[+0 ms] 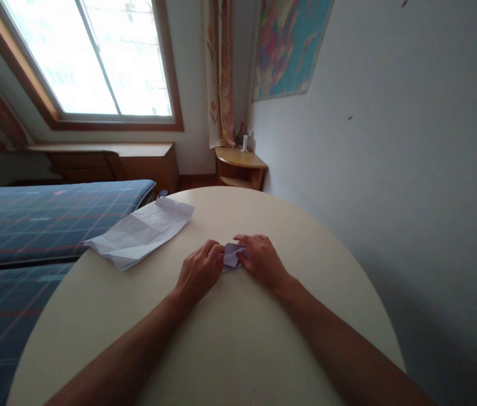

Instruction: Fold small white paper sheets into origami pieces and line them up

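Note:
A small piece of folded white paper (231, 255) lies on the round cream table (238, 332), between my two hands. My left hand (202, 267) has its fingers curled over the paper's left edge. From the other side my right hand (260, 256) grips the paper's right edge, thumb below and fingers above. Both hands cover the ends of the paper, so its full shape is hidden. Farther left on the table rests a larger creased sheet of white paper (149, 225), apart from both hands.
A bed with a blue plaid cover (52, 220) adjoins the table's left side. Beyond the table stands a wooden corner shelf (241, 158) with small items on it. The white wall (411, 169) runs along the right. A low wooden desk (145, 149) sits under the window.

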`<state>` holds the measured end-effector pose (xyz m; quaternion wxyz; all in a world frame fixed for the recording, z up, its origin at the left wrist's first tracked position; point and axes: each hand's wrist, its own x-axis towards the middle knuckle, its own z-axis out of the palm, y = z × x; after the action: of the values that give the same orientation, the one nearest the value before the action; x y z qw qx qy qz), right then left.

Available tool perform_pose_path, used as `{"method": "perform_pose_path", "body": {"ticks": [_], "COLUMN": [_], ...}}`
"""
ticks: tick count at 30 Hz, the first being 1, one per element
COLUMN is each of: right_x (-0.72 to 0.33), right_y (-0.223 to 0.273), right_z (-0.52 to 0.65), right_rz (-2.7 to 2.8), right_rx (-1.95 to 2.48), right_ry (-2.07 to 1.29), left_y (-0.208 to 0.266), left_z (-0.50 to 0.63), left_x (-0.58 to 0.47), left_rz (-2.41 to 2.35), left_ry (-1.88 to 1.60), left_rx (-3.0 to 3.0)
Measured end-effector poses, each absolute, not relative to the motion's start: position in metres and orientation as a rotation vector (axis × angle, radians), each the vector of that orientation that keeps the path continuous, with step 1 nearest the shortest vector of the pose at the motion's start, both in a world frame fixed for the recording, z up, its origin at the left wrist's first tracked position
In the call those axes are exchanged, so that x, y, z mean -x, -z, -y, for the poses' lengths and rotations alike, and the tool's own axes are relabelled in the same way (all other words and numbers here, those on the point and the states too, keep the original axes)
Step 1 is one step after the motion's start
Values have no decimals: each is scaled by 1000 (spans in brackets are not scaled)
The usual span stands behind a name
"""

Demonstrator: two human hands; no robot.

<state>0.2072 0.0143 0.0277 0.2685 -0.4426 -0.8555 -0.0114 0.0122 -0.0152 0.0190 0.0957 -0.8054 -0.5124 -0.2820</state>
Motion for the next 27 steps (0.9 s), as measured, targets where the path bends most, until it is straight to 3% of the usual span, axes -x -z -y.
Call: {"method": "perform_pose_path", "body": {"ticks": [9, 27], "right_x": [-208, -210], "right_y": [-31, -33], "right_z": [-16, -13], "right_rz": [2395, 2360], "right_rx": [1228, 1371], "right_ry": [-117, -186], "left_y": [-19, -22], "left_z": [11, 14], "left_x": [-5, -7], "left_rz": [1783, 1822], "left_ry": [655, 616], "left_rx": [2505, 2467]}}
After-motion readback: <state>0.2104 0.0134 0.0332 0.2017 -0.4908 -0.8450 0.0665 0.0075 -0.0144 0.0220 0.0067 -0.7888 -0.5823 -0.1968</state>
